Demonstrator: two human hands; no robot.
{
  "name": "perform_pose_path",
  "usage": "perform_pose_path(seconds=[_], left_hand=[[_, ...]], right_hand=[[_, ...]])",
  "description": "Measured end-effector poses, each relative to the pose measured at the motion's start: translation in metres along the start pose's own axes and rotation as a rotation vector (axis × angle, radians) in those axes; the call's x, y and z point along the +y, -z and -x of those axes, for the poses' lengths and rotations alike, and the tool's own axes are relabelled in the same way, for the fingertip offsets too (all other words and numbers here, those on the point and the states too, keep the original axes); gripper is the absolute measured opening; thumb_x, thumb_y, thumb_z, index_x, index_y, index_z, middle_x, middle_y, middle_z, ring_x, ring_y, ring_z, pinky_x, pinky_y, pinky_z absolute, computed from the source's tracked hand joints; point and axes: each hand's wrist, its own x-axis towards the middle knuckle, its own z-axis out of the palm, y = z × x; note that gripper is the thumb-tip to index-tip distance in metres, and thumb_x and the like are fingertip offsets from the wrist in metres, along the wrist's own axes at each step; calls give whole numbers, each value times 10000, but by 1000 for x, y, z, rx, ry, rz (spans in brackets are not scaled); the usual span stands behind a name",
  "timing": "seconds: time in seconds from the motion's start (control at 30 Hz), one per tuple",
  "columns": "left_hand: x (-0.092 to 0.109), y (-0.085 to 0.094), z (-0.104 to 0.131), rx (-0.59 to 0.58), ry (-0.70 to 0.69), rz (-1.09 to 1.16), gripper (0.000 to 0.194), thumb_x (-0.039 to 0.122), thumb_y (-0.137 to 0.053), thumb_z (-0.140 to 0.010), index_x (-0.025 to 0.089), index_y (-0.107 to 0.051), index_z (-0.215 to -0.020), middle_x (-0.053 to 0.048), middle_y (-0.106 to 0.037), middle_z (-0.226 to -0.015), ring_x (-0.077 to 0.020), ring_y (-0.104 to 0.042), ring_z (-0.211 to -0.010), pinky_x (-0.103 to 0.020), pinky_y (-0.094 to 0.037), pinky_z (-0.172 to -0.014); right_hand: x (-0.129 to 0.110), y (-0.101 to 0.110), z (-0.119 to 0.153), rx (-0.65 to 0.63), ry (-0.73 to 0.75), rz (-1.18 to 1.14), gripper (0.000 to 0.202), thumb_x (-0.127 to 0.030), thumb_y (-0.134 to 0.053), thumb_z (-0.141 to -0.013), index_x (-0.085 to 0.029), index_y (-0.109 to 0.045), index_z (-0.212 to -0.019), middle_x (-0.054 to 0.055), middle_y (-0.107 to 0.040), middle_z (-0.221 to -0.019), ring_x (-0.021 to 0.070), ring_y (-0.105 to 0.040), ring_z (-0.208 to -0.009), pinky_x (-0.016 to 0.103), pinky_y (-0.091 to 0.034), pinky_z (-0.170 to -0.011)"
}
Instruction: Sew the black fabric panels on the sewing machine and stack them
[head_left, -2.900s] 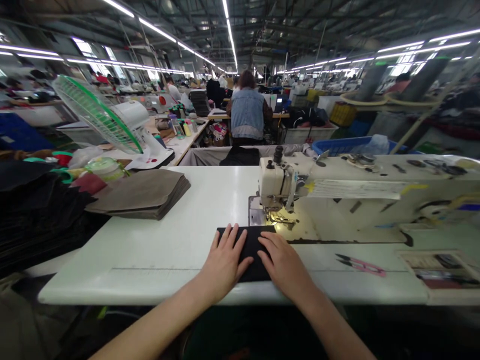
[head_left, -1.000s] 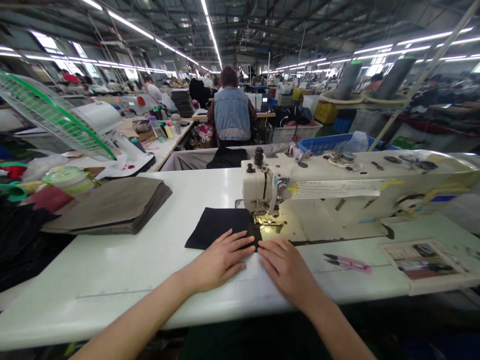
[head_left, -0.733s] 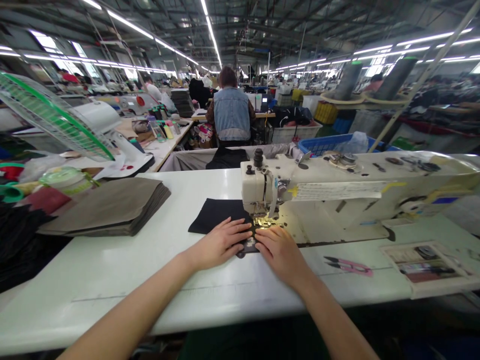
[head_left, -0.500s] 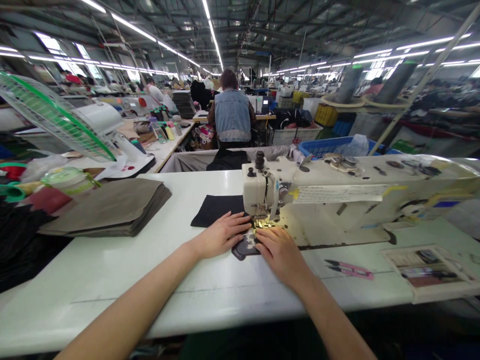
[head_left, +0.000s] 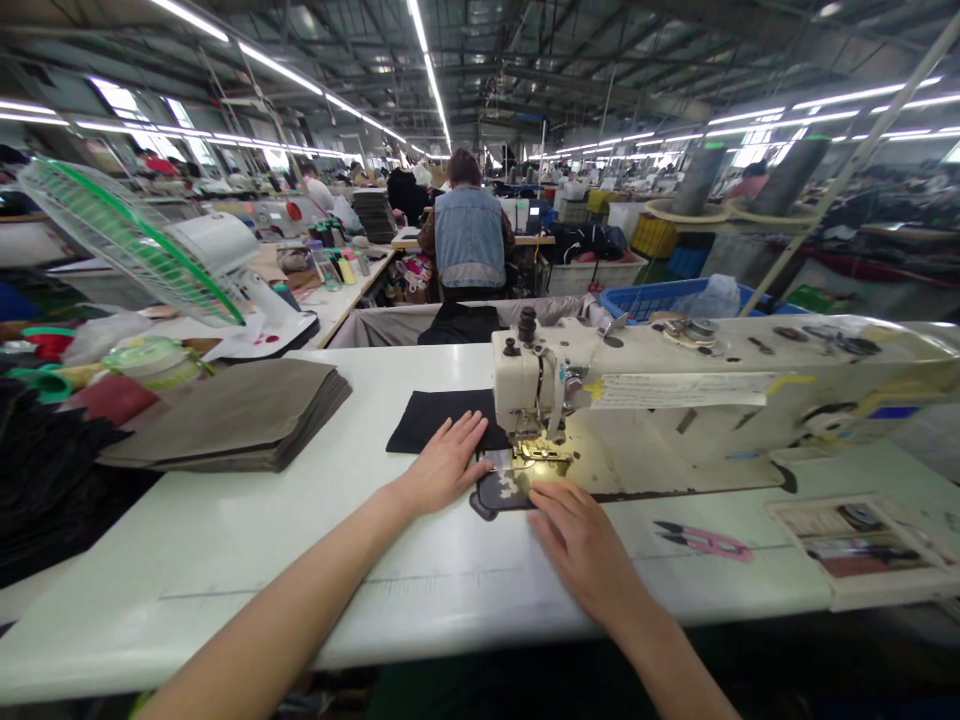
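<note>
A piece of black fabric (head_left: 429, 420) lies on the table, its right end behind the head of the sewing machine (head_left: 637, 365). My left hand (head_left: 448, 462) rests with its fingers spread on the near edge of the fabric, the thumb pointing at the machine's bed. My right hand (head_left: 577, 530) hovers at or touches the near edge of the lit needle plate (head_left: 544, 455). Its fingers are stretched out, and I see nothing in them. The needle tip itself is too small to make out.
Left of the fabric lies a stack of grey-brown fabric pieces (head_left: 247, 410), with a green-and-white fan (head_left: 142, 245) behind. Pink thread snips (head_left: 705, 541) and a tray of small tools (head_left: 862, 550) lie to the right. A person in a denim vest (head_left: 470, 235) sits ahead.
My right hand has drawn back from the needle area toward me and slightly right. My left hand's fingers have shifted up and left onto the fabric. The view has turned slightly left.
</note>
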Motion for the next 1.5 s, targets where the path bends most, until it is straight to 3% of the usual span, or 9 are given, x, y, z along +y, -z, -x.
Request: perform_pose_path(seconds=[0.2, 0.37, 0.53, 0.63, 0.73, 0.9, 1.17, 1.37, 1.5], left_hand=[[0, 14, 12, -11, 58, -53, 469, 248, -516, -922, 148, -567, -1377, -156, -510, -1501, -294, -492, -1376, -451, -402, -1130], [-1, 31, 18, 158, 257, -29, 163, 178, -562, -848, 175, -690, -949, -124, -731, -990, -307, -684, -987, -414, -555, -851], [-20, 38, 27, 515, 538, 32, 427, 218, -196, -1025, 151, -508, -1308, -152, -671, -1125, -270, -668, -1038, -438, -554, -892], [-28, 31, 42, 754, 583, 115, 549, 180, -362, -945, 154, -329, -1492, -196, -492, -1450, -315, -495, -1339, -516, -445, -1081], [-19, 21, 59, 501, 322, 37, 679, 76, -458, -798, 182, -426, -1468, -166, -417, -1539, -362, -359, -1439, -591, -322, -1160], [22, 30, 73, 40, 65, -107, 449, 75, -479, -745, 182, -659, -1142, -131, -647, -1173, -302, -606, -1080, -473, -502, -965], [52, 41, 62, -4, 94, -166, 100, 210, -534, -811, 182, -599, -882, -120, -615, -990, -307, -586, -954, -482, -498, -876], [45, 15, 45, -15, -106, 75, 505, 400, -441, -1024, 233, -405, -1499, -112, -402, -1583, -297, -371, -1452, -529, -279, -1187], [37, 8, 38, -96, -147, 80, 602, 488, -434, -1026, 253, -310, -1566, -97, -318, -1629, -285, -276, -1510, -557, -167, -1226]], right_hand=[[4, 5, 18, 50, -24, 4, 281, -293, -473, -1026, -181, -689, -1167, 107, -730, -1164, 258, -666, -1077, 456, -544, -965], [7, 3, 20, 80, -32, -13, 262, -286, -485, -1021, -191, -698, -1140, 100, -733, -1147, 254, -667, -1070, 460, -542, -970], [6, 2, 19, 71, -16, -14, 252, -275, -498, -1016, -171, -693, -1138, 105, -728, -1154, 258, -659, -1077, 467, -535, -979], [7, 3, 19, 68, -27, -25, 254, -279, -495, -1018, -170, -697, -1126, 108, -728, -1151, 258, -657, -1079, 461, -538, -975], [5, 7, 15, 61, -52, -41, 263, -275, -475, -1023, -180, -712, -1086, 102, -736, -1122, 249, -668, -1055, 445, -550, -959], [-21, 11, -6, 104, -86, -6, 274, -235, -457, -1020, -189, -723, -1069, 112, -750, -1059, 246, -692, -987, 442, -568, -922], [-29, -21, -11, -18, -28, 68, 309, -179, -602, -920, -161, -676, -1219, 141, -682, -1282, 301, -636, -1185, 504, -537, -1023], [-9, -11, 0, -69, 9, -18, 329, -173, -596, -923, -179, -658, -1245, 126, -677, -1287, 268, -625, -1204, 476, -529, -1044], [-5, -9, -3, -58, -3, -1, 369, -214, -640, -905, -155, -639, -1269, 147, -662, -1303, 288, -607, -1221, 506, -507, -1061]])
